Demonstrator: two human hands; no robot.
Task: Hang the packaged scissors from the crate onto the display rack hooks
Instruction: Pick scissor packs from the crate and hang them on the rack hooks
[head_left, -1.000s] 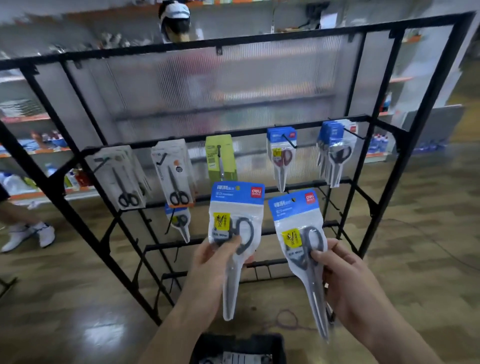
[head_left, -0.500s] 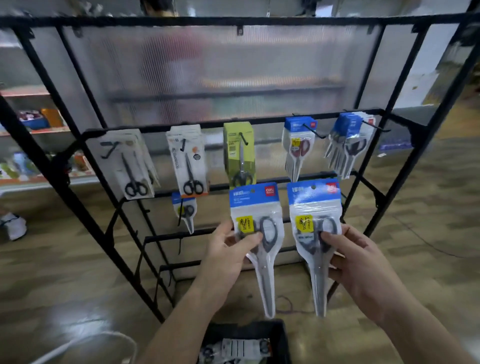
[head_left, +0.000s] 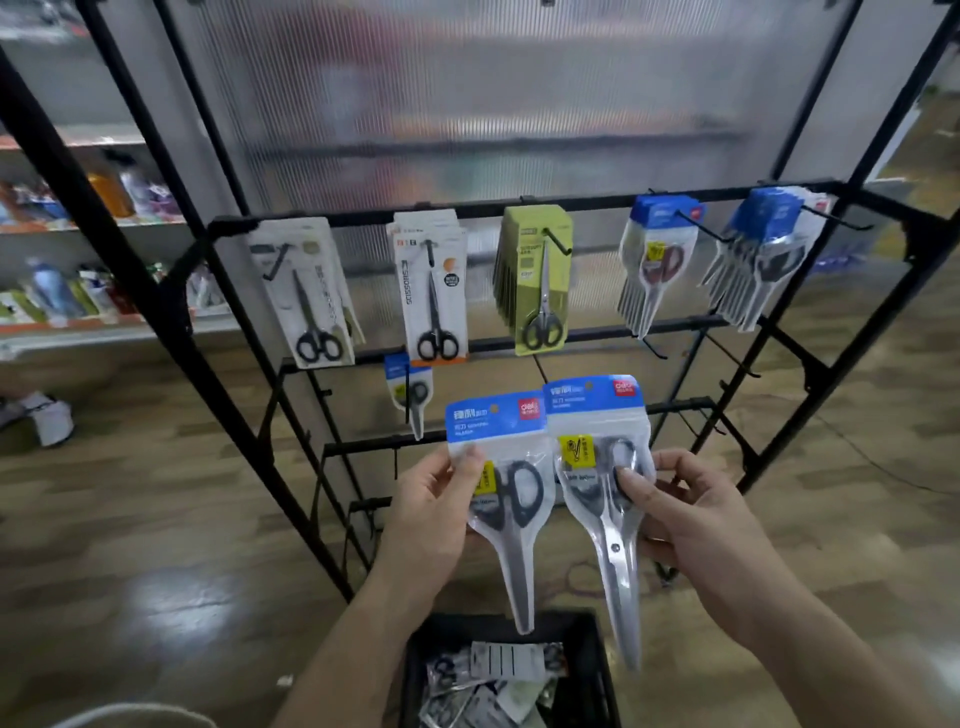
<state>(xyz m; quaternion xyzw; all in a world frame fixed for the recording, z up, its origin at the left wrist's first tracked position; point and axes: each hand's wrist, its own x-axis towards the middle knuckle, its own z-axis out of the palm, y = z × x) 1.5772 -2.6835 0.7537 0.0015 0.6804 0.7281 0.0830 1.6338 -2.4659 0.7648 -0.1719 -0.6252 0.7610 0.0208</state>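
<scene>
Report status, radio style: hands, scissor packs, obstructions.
Left hand grips left pack. Right hand grips right pack. Neither hung yet. Nothing blocks the rack.

Only the person's hands and forearms show. The left hand (head_left: 431, 514) and left forearm (head_left: 353, 649) lie toward 7 o'clock from the picture's middle, the right hand (head_left: 696, 519) and right forearm (head_left: 789, 639) toward 5 o'clock. Both arms are bare from fingertips to the frame's edge. The thumbnails (head_left: 471, 456) that show look cut short. A pale curved strip (head_left: 130, 711) at the 7 o'clock corner may be clothing; it cannot be told.
</scene>
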